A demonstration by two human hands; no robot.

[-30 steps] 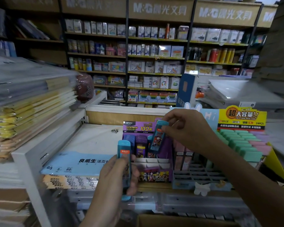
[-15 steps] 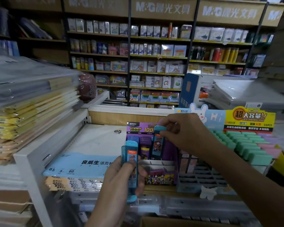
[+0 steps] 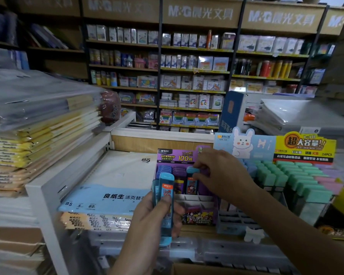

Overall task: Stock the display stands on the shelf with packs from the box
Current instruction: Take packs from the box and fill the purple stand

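Packs [image 3: 166, 197] gripped in left hand [image 3: 153, 221] | right hand [image 3: 224, 175] pinches pack [image 3: 192, 180] in purple stand [image 3: 199, 217]

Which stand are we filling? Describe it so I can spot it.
On the white shelf, look right of the blue B5 paper: ours is the first stand, where the right hand pinches a pack. Only it is purple with an ULTRAMAN header; its neighbours show a rabbit and a yellow banner.
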